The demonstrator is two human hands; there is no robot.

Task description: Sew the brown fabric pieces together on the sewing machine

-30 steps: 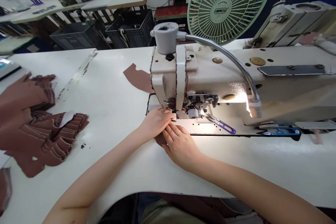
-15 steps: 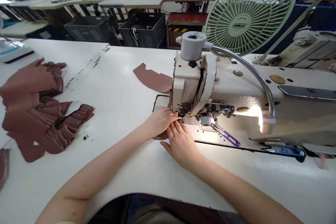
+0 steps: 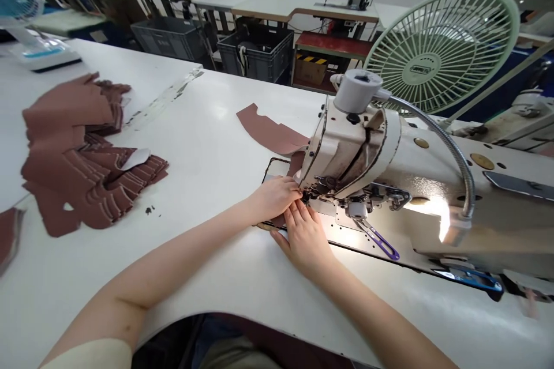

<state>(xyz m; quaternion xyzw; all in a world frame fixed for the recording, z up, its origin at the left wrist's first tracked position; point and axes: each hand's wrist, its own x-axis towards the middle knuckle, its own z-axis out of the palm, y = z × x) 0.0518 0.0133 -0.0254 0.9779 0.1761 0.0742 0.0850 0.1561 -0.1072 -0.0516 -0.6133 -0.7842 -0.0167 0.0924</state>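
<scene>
White laminate table [image 3: 208, 127], with a curved cut-out in its front edge. Lying on it: overlapping stacks of reddish-brown cut pieces [image 3: 73, 155], leather-like, at left; one flat, shaped reddish-brown piece [image 3: 270, 130], just beside a cream industrial sewing machine [image 3: 359, 150]; small dark scraps [image 3: 149, 210]; a long clear plastic strip [image 3: 173, 89], toward the far edge.

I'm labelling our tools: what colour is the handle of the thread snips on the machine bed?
Purple; the thread snips show best in the head view.
</scene>
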